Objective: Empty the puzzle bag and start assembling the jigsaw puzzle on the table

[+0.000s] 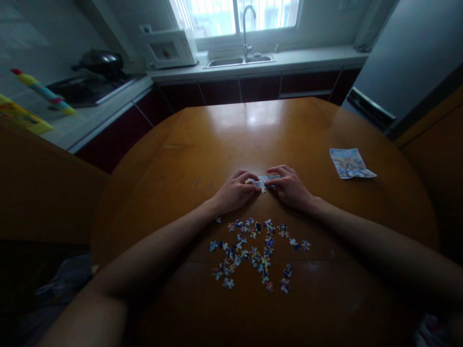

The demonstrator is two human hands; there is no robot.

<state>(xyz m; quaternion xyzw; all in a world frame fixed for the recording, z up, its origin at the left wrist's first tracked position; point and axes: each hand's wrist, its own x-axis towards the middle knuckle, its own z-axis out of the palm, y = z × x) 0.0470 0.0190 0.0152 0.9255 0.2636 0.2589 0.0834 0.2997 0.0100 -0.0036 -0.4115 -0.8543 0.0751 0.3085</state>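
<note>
My left hand [235,192] and my right hand [289,185] meet at the middle of a round wooden table [217,140]. Both have their fingers curled and pressed onto a small strip of joined puzzle pieces [265,180] lying on the wood between them. Nearer to me, between my forearms, several loose puzzle pieces [253,253] are scattered on the table. A printed puzzle picture sheet [350,163] lies flat to the right, apart from my right hand.
Behind the table runs a kitchen counter with a sink and tap [240,58], a white microwave [170,48] and a black wok on a stove [101,62]. A grey fridge [408,58] stands at the right. A wooden chair back [36,183] sits at the left.
</note>
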